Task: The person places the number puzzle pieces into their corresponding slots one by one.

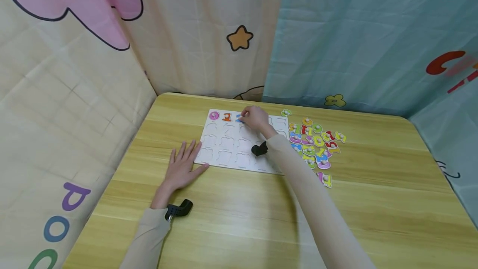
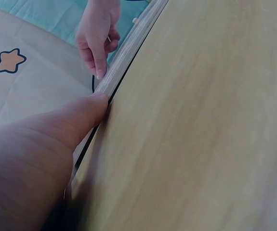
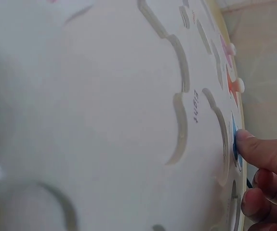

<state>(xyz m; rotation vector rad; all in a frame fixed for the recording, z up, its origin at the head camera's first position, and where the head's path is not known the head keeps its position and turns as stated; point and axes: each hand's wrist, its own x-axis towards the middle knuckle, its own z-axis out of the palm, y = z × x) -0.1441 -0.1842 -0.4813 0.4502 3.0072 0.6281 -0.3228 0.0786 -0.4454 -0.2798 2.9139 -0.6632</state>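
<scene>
A white puzzle board [image 1: 231, 160] with number-shaped recesses lies flat on the table. My right hand [image 1: 256, 118] is over its top row, at the blue number 2 piece [image 1: 238, 118]. In the right wrist view, the thumb presses on that blue piece [image 3: 235, 139] while the other fingers curl below, apart from it. My left hand [image 1: 181, 169] lies flat with fingers spread at the board's left edge, its thumb at the lower left corner. A pink 0 piece [image 1: 214, 115] and an orange 1 piece [image 1: 227, 117] sit in the top row's first recesses.
Several loose, colourful number pieces [image 1: 318, 140] with knobs lie in a cluster right of the board. The wooden table [image 1: 231, 211] reaches back to printed curtains [image 1: 209, 45]. Black wrist cameras stick out from both wrists.
</scene>
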